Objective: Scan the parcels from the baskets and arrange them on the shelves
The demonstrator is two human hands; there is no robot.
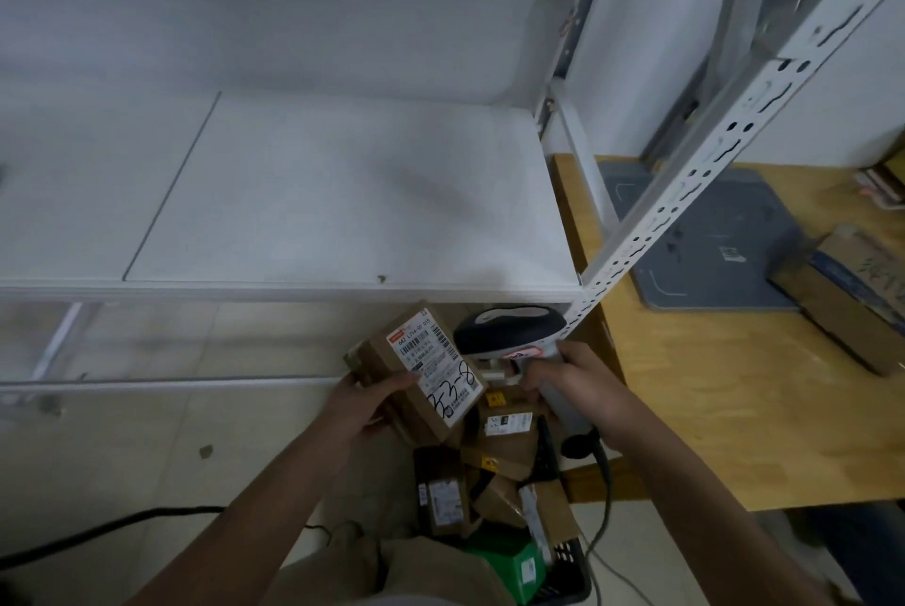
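Observation:
My left hand (365, 404) grips a small brown cardboard parcel (392, 355) from below, its white shipping label (438, 368) with handwritten numbers facing up. My right hand (578, 387) holds the handle of a white and black barcode scanner (509, 329), whose head sits just right of the parcel's label. Below both hands, a dark basket (570, 576) holds several brown parcels (499, 453) and a green box (514, 561). The white shelf board (318, 194) in front of me carries nothing.
A perforated white shelf post (695, 174) slants down to the scanner. A wooden table (725, 409) at right carries a grey flat base (705, 238) and a cardboard box (852, 302). A lower shelf rail (161, 382) and a black floor cable (98, 532) lie at left.

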